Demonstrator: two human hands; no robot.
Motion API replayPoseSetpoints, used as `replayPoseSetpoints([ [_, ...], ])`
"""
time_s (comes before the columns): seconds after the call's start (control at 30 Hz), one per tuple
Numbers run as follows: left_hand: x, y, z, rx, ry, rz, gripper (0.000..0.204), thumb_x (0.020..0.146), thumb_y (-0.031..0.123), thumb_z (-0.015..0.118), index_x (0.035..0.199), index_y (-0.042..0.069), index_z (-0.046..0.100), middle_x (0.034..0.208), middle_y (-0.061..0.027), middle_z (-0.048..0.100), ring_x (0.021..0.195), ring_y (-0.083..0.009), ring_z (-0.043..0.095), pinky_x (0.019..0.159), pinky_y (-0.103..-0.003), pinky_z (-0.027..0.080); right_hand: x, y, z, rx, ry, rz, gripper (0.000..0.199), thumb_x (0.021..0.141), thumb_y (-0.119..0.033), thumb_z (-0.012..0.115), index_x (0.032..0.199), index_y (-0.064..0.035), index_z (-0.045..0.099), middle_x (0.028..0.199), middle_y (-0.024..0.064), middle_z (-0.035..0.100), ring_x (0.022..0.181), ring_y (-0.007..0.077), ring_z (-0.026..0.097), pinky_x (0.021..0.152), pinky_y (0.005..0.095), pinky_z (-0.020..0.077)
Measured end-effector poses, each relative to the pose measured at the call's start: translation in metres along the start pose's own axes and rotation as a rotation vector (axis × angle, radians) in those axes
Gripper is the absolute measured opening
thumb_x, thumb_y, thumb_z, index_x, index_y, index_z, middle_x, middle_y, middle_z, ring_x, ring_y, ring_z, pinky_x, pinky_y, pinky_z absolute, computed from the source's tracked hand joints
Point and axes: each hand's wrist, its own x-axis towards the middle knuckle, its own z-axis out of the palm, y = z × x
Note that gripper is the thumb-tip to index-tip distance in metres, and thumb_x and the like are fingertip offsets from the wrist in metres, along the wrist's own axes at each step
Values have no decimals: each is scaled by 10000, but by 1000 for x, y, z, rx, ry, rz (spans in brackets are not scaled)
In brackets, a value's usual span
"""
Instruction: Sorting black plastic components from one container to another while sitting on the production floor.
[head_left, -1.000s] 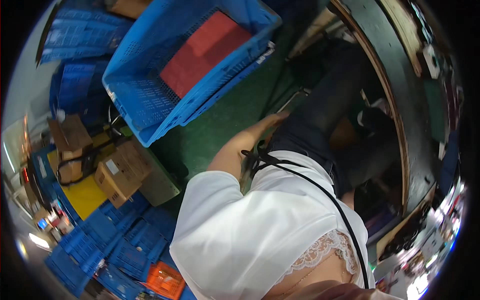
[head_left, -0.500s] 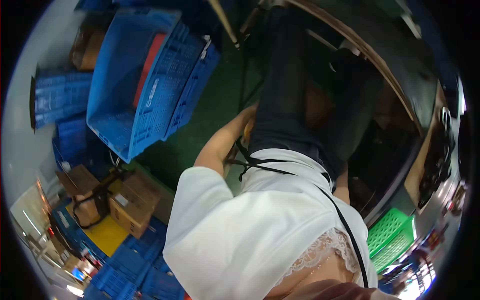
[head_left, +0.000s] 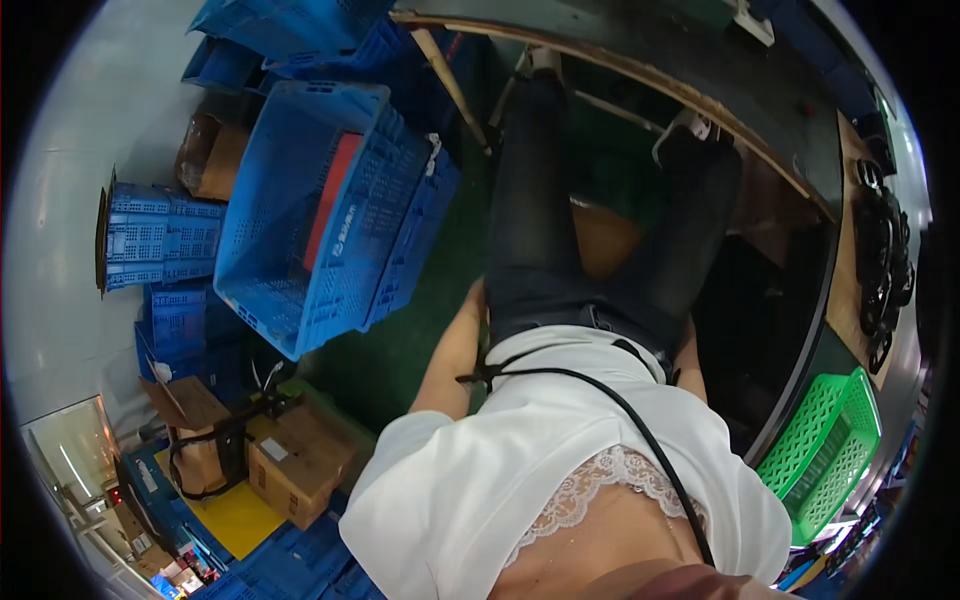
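Observation:
My left forearm [head_left: 455, 352] hangs down along my left hip, and its hand is hidden beside and behind the dark trousers [head_left: 540, 230]. On the other side, a short stretch of my right forearm [head_left: 689, 368] shows by my right hip; that hand is hidden too. Neither hand's fingers can be seen, nor whether they hold anything. My legs stretch forward, the feet below the edge of a dark-topped table [head_left: 640, 75]. A black cord [head_left: 600, 385] runs across my white top. Between my thighs a brown surface [head_left: 605, 240] shows, its kind unclear.
At left stands a large blue crate [head_left: 270, 220] with a red object [head_left: 332, 200] inside, more blue crates [head_left: 165, 235] around it. Cardboard boxes [head_left: 300, 460] are at lower left. A green basket [head_left: 820, 450] and dark cable-like items [head_left: 880, 250] lie at right.
The view has turned and steadied, so the crates and table sit further right and lower. My left forearm has gone from bent toward the hip to straighter down at my side.

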Motion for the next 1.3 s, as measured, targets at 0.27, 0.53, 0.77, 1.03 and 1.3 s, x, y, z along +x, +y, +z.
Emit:
replayPoseSetpoints([
  [0.27, 2, 15, -5, -277, 147, 295, 438, 889, 411, 505, 1078, 27, 597, 1036, -63, 621, 953, -202, 554, 833, -337, 431, 84, -47, -13, -7, -16, -97, 385, 867, -269, 503, 1143, -2, 531, 1067, 182, 588, 920, 292, 591, 797, 387, 461],
  [0.53, 39, 122, -95, -660, 722, 130, 277, 836, 341, 613, 928, 80, 596, 825, -45, 614, 696, -150, 567, 584, -283, 435, 141, -54, 3, 13, -122, -131, 383, 871, -267, 502, 1144, 1, 530, 1069, 180, 587, 920, 286, 591, 801, 383, 460],
  [0.77, 33, 226, -45, 134, 752, 636, 388, 798, 321, 647, 1080, 62, 588, 1091, -99, 586, 1031, -229, 529, 898, -334, 395, 216, -143, -2, -172, 88, -392, 281, 917, -203, 494, 1067, 27, 553, 978, 112, 607, 893, 221, 564, 836, 311, 421],
  [1.03, 53, 231, 24, 1058, 311, 442, 485, 701, 497, 642, 1073, 186, 633, 1382, -11, 370, 1354, -274, 168, 1018, -642, 135, 155, -345, 60, -198, -59, -669, 140, 895, -79, 491, 916, 23, 584, 930, 114, 613, 882, 198, 574, 818, 286, 427],
  [1.3, 38, 239, 1, 976, 440, 504, 440, 697, 412, 658, 1065, 172, 637, 1378, 5, 381, 1345, -256, 209, 1018, -631, 156, 121, -353, 143, -394, -571, -783, 68, 812, -31, 574, 855, 9, 608, 930, 113, 607, 892, 269, 566, 796, 325, 438],
])
